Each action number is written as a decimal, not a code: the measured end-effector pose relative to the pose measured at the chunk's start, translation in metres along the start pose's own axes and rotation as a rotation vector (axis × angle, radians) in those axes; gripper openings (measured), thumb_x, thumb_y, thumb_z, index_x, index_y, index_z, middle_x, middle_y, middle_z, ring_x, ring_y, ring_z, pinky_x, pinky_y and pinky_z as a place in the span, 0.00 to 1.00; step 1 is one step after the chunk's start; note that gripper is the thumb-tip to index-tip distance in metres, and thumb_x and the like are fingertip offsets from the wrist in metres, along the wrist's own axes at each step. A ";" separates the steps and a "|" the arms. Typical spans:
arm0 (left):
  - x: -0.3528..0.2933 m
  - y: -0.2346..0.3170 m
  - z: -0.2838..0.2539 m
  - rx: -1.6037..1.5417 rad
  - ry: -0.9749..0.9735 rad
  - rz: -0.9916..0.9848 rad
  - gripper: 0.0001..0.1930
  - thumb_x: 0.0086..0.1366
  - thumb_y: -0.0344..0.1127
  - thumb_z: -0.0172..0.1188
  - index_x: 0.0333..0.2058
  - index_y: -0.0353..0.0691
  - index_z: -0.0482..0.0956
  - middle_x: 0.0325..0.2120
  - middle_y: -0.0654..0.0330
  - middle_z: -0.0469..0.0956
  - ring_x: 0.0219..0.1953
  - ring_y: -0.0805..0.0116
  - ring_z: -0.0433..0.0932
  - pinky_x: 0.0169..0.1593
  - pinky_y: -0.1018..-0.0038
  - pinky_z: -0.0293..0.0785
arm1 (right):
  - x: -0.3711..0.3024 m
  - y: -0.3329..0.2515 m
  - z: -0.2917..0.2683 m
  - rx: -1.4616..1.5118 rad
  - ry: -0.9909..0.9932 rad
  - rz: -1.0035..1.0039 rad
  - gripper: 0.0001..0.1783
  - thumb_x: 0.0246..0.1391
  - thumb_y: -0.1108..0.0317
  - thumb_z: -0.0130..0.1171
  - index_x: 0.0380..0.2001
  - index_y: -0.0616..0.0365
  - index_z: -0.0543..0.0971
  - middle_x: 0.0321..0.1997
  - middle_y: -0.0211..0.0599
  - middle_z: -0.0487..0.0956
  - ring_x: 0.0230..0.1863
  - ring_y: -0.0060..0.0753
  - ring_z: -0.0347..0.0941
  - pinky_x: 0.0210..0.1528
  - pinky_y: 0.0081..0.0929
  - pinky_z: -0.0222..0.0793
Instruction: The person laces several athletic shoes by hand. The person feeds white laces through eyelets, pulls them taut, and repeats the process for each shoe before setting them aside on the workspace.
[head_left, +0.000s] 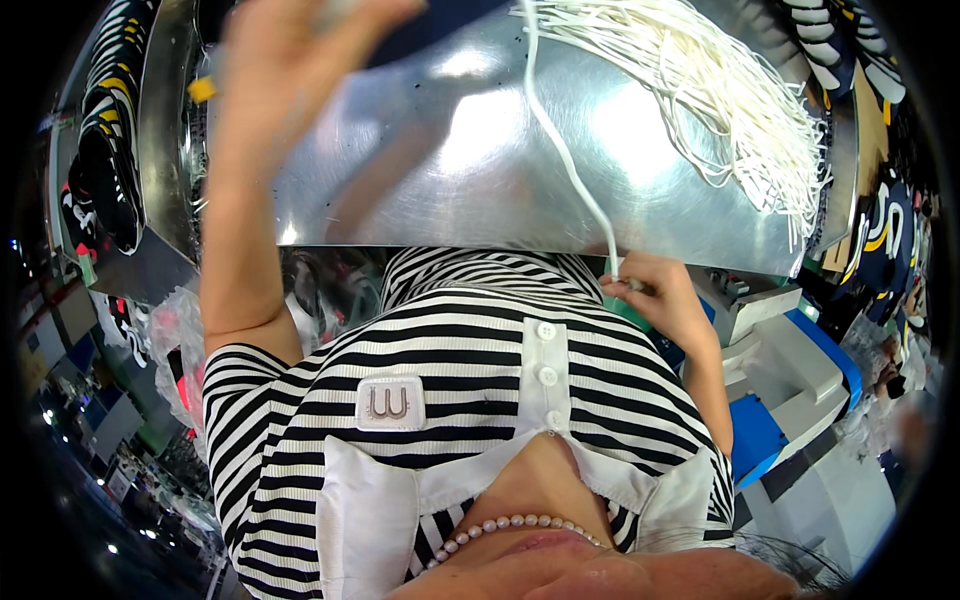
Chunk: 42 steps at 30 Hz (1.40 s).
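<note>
My right hand (655,298) is closed in a pinch on the end of a white shoelace (560,140), just off the near edge of the metal table. From there the lace runs up across the table to the top edge of the view. My left hand (300,40) is raised at the upper left, smeared by motion and cut off by the frame. Right beside its fingers is a dark navy piece (435,30), only partly in view. Whether the left hand grips it cannot be made out.
A big heap of white laces (700,90) covers the far right of the shiny metal table (420,200). Stacked dark shoe parts with white and yellow stripes (110,130) stand at the left, with more (885,235) at the right. A grey and blue machine (790,370) is beside my right arm.
</note>
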<state>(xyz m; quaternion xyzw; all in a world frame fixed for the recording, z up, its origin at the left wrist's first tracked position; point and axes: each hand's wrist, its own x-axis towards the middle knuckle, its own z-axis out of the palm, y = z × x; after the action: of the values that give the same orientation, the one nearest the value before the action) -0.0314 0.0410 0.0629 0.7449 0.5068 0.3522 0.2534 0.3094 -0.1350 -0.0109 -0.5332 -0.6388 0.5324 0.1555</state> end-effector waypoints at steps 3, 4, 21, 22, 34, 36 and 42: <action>-0.017 -0.026 0.060 0.250 -0.389 -0.057 0.15 0.64 0.36 0.63 0.48 0.40 0.80 0.28 0.58 0.83 0.28 0.72 0.80 0.35 0.76 0.72 | 0.031 -0.015 -0.001 0.276 0.194 -0.097 0.05 0.52 0.72 0.66 0.33 0.62 0.85 0.27 0.24 0.78 0.33 0.18 0.72 0.36 0.17 0.66; -0.027 -0.038 0.072 0.303 -0.390 -0.003 0.15 0.64 0.38 0.63 0.48 0.42 0.80 0.28 0.57 0.82 0.28 0.65 0.80 0.36 0.73 0.73 | 0.052 -0.035 -0.001 0.411 0.285 0.067 0.08 0.56 0.67 0.65 0.34 0.61 0.85 0.27 0.21 0.78 0.28 0.11 0.67 0.28 0.12 0.58; -0.004 -0.024 0.102 0.366 -0.424 -0.008 0.13 0.61 0.44 0.65 0.32 0.40 0.83 0.21 0.56 0.79 0.22 0.60 0.76 0.29 0.68 0.70 | 0.196 -0.034 0.007 0.329 0.471 -0.248 0.18 0.56 0.71 0.64 0.49 0.61 0.72 0.26 0.31 0.74 0.25 0.17 0.68 0.27 0.23 0.67; -0.004 -0.021 0.104 0.378 -0.398 -0.068 0.13 0.62 0.45 0.65 0.31 0.40 0.83 0.19 0.57 0.77 0.19 0.64 0.72 0.26 0.71 0.67 | 0.192 -0.031 0.007 0.354 0.464 -0.222 0.17 0.58 0.70 0.62 0.49 0.61 0.72 0.27 0.34 0.76 0.25 0.21 0.71 0.28 0.26 0.68; 0.002 -0.029 0.105 0.283 -0.421 -0.054 0.14 0.64 0.43 0.64 0.28 0.37 0.79 0.14 0.62 0.66 0.17 0.73 0.60 0.23 0.73 0.58 | 0.158 -0.013 0.020 0.130 0.385 -0.236 0.09 0.57 0.67 0.63 0.34 0.62 0.77 0.26 0.41 0.82 0.26 0.39 0.80 0.31 0.30 0.73; 0.002 -0.029 0.105 0.267 -0.430 -0.066 0.14 0.63 0.43 0.64 0.28 0.37 0.78 0.14 0.62 0.65 0.17 0.73 0.59 0.23 0.73 0.58 | 0.160 -0.013 0.019 0.142 0.382 -0.246 0.09 0.56 0.67 0.63 0.34 0.61 0.77 0.25 0.41 0.82 0.25 0.39 0.80 0.30 0.30 0.73; 0.001 -0.031 0.106 0.278 -0.426 -0.087 0.15 0.63 0.43 0.64 0.27 0.37 0.78 0.13 0.63 0.64 0.16 0.74 0.58 0.23 0.73 0.56 | 0.153 -0.022 0.015 0.182 0.383 -0.220 0.09 0.56 0.67 0.63 0.33 0.61 0.77 0.24 0.41 0.81 0.25 0.40 0.79 0.29 0.30 0.72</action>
<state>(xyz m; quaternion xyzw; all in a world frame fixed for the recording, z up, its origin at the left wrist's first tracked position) 0.0340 0.0511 -0.0255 0.8076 0.5169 0.1031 0.2645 0.2279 -0.0105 -0.0551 -0.5354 -0.6014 0.4568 0.3782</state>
